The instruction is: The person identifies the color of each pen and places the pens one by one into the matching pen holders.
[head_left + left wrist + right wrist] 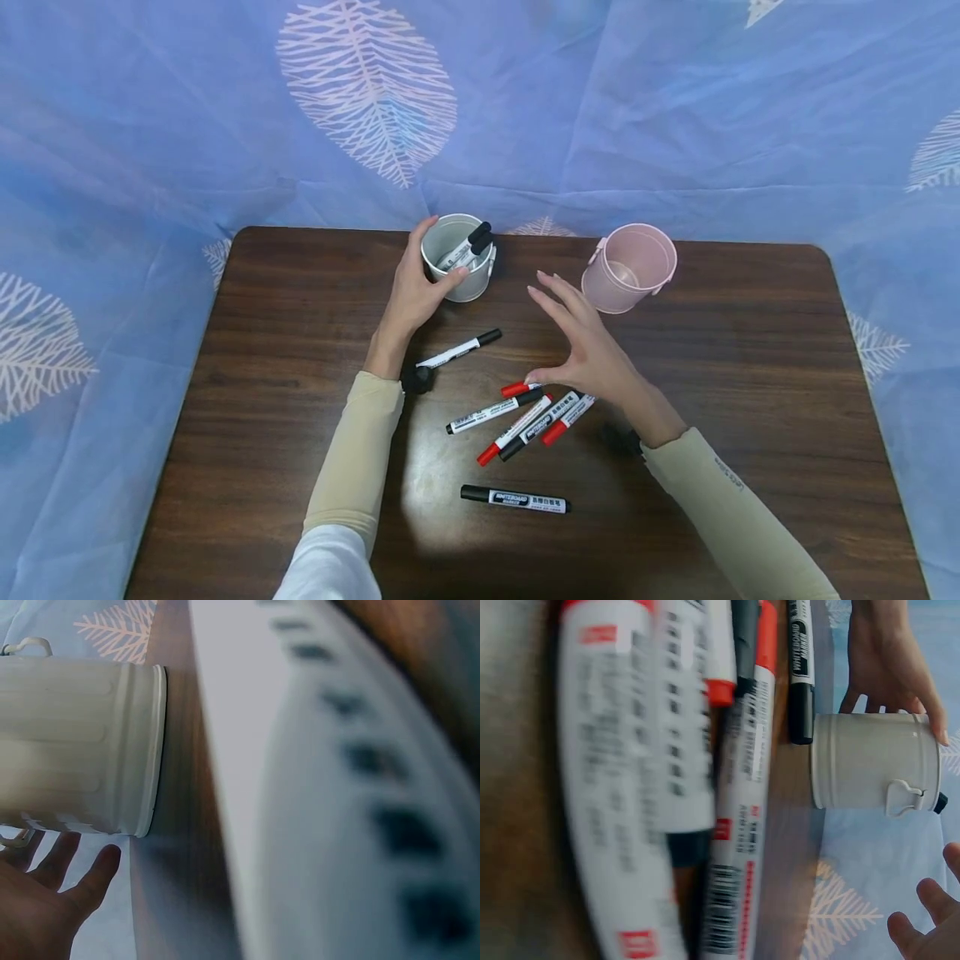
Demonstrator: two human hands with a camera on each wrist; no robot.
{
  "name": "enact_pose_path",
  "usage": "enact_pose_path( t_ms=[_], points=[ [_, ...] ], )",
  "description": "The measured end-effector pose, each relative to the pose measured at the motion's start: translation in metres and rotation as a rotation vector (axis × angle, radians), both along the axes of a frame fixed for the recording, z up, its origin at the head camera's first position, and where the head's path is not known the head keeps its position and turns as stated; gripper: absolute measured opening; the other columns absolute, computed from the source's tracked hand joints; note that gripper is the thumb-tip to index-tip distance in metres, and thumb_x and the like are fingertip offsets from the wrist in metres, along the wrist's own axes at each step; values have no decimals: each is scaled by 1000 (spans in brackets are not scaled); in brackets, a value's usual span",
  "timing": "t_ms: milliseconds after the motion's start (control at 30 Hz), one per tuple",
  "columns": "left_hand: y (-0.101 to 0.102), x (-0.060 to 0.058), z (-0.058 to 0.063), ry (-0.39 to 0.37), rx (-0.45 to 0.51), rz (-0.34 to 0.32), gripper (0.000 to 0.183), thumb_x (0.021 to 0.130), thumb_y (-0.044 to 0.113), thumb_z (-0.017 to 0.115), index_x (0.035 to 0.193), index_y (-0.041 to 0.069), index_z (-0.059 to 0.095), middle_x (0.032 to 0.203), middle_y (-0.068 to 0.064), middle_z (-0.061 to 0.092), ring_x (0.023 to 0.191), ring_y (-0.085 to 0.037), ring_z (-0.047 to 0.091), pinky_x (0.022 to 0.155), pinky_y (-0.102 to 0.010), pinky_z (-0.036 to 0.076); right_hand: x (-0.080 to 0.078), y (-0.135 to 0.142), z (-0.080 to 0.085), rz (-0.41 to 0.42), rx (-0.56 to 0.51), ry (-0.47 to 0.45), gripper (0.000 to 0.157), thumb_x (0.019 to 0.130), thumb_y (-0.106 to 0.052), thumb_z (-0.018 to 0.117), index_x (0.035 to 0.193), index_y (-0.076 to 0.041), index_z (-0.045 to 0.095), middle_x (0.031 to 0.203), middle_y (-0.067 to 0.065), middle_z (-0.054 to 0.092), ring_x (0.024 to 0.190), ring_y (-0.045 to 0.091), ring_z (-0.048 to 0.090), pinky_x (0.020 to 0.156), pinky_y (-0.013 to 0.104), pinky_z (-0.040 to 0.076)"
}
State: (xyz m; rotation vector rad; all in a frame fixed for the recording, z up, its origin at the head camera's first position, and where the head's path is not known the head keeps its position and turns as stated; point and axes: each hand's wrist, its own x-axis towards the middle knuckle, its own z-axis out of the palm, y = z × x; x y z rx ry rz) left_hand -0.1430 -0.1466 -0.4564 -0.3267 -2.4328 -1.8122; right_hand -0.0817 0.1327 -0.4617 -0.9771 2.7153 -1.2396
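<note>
My left hand (416,287) holds the small pale grey bucket (467,290) from its left side, thumb at the front rim and index finger at the back. Two black-capped markers (474,242) lean inside that bucket. Its ribbed wall and handle fittings show in the right wrist view. Over a group of red and black markers (517,429), my right hand (588,350) hovers with fingers spread, holding nothing. Under its thumb lies a red-capped marker (516,388), partly hidden. In the right wrist view several markers (739,817) fill the left half, close to the camera.
An upright pink bucket (628,271) stands right of the grey one, beyond my right hand. One black-capped marker (459,348) lies by my left wrist, another marker (516,499) nearer the front. Blue leaf-patterned cloth (517,108) borders the brown table (750,375).
</note>
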Motion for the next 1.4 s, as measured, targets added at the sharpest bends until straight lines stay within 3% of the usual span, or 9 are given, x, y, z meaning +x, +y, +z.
enact_pose_path(
  t_ms=[267, 500, 667, 767, 933, 1067, 1267, 1400],
  points=[
    [-3, 4, 0, -8, -6, 7, 80, 87, 12, 75, 152, 1, 30, 142, -27, 44, 124, -47, 47, 102, -60, 37, 14, 3, -6, 4, 7, -7, 116, 59, -32, 98, 156, -19, 34, 164, 5, 19, 150, 31, 12, 111, 67, 18],
    [1, 0, 1, 7, -10, -7, 81, 88, 20, 75, 153, 2, 30, 144, -24, 45, 126, -42, 48, 103, -58, 37, 28, 10, -7, 16, 13, 18, 116, 57, -34, 99, 154, -17, 37, 162, 10, 22, 148, 37, 15, 111, 68, 18],
    [1, 0, -1, 21, -14, -6, 80, 88, 15, 75, 152, -1, 30, 143, -26, 45, 125, -43, 48, 101, -59, 37, 38, 14, -13, 25, 23, 17, 114, 58, -36, 98, 153, -15, 39, 162, 11, 23, 148, 37, 16, 110, 68, 19],
    [-1, -5, -12, 24, -13, -5, 82, 87, 12, 76, 153, 1, 29, 144, -25, 44, 126, -44, 47, 101, -60, 37, 43, 15, -16, 28, 14, 20, 115, 57, -36, 98, 153, -15, 39, 162, 12, 24, 148, 39, 16, 110, 68, 19],
    [-5, -14, -34, 10, -33, 11, 86, 87, 19, 78, 156, 17, 28, 147, -13, 45, 127, -34, 49, 102, -54, 39, 52, 13, -19, 39, 13, 18, 115, 57, -40, 97, 153, -14, 40, 162, 11, 24, 148, 37, 16, 110, 66, 20],
    [-5, -16, -37, -9, -48, 22, 85, 86, 27, 79, 156, 25, 29, 146, -6, 47, 126, -26, 50, 102, -47, 41, 58, 14, -20, 45, 10, 22, 113, 58, -41, 97, 152, -14, 41, 161, 12, 25, 148, 37, 17, 110, 66, 20],
    [-5, -18, -36, -8, -49, 13, 85, 87, 35, 77, 156, 23, 29, 144, -7, 48, 124, -26, 51, 100, -47, 42, 65, 16, -20, 45, 39, 28, 110, 61, -54, 91, 151, -14, 43, 161, 11, 26, 147, 38, 19, 110, 66, 22],
    [-6, -15, -37, -16, -46, 23, 83, 87, 33, 77, 155, 27, 29, 144, -6, 48, 124, -25, 51, 100, -47, 42, 73, 15, -22, 55, 61, 0, 111, 59, -52, 93, 151, -17, 43, 162, 8, 25, 148, 33, 18, 109, 67, 21]
  ],
)
